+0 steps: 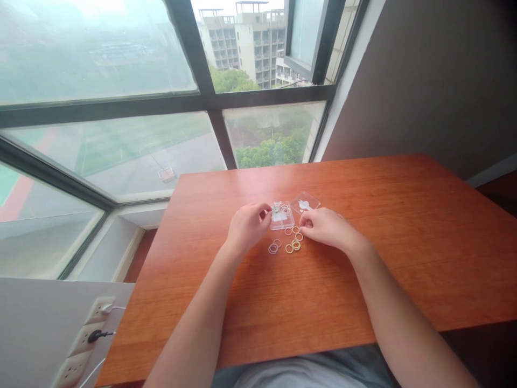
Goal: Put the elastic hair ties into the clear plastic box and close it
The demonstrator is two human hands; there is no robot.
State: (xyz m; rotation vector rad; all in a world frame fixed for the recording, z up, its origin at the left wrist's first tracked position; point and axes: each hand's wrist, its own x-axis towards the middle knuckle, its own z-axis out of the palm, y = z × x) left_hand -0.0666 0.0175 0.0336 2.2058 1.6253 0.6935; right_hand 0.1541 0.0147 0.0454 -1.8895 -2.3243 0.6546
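A small clear plastic box [282, 222] with compartments sits on the table, and small coloured rings lie in its far part. My left hand [250, 225] is at the box's left edge, thumb and finger closed together; what they hold, if anything, is hidden. To the right of the box, my right hand [328, 227] has its fingertips pinched beside the loose rings, and I cannot make out anything between them. Several yellow rings [290, 249] lie in front of the box. A pink ring [288, 231] is close to them, and a few lilac rings [273, 248] lie further left.
Behind my right hand lies a clear lid [305, 202] with a white patch on it. The brown wooden table [283, 302] reaches to a window [274, 132] at the back. Wall sockets [86, 339] with plugged-in cables are at the lower left.
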